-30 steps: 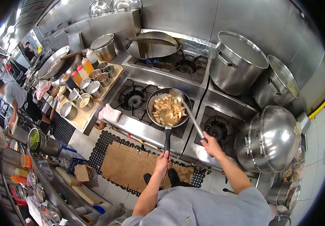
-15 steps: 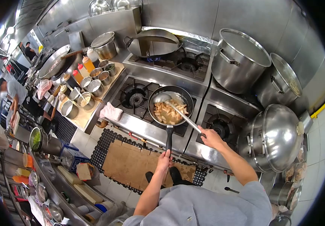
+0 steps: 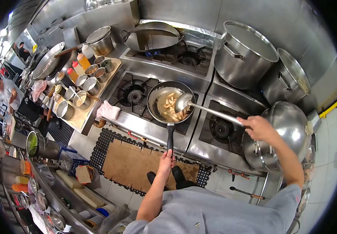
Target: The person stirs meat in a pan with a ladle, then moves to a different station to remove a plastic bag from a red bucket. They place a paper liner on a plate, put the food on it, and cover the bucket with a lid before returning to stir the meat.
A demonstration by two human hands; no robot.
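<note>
A black frying pan (image 3: 153,102) sits over a burner on the front of the stove. My left hand (image 3: 166,160) is closed round the end of its long black handle. Light brown strips of food (image 3: 171,102) lie in some liquid inside, mostly in the middle and right of the pan. My right hand (image 3: 259,128) grips the far end of a long metal ladle (image 3: 215,112). The ladle's bowl is in the right side of the pan, against the food, and its handle slants out over the right burner (image 3: 222,128).
Behind the pan stands a large wok (image 3: 152,37) over a blue flame. Tall stockpots (image 3: 244,58) are at the back right, with a domed metal lid (image 3: 292,130) nearer. Seasoning tins (image 3: 92,85) and squeeze bottles crowd the left. A pink cloth (image 3: 108,110) lies on the stove edge. A co-worker (image 3: 12,93) stands far left.
My right hand has moved right and the ladle's bowl has swept from the pan's upper left to its right side. The food has shifted rightward. My left hand keeps its hold.
</note>
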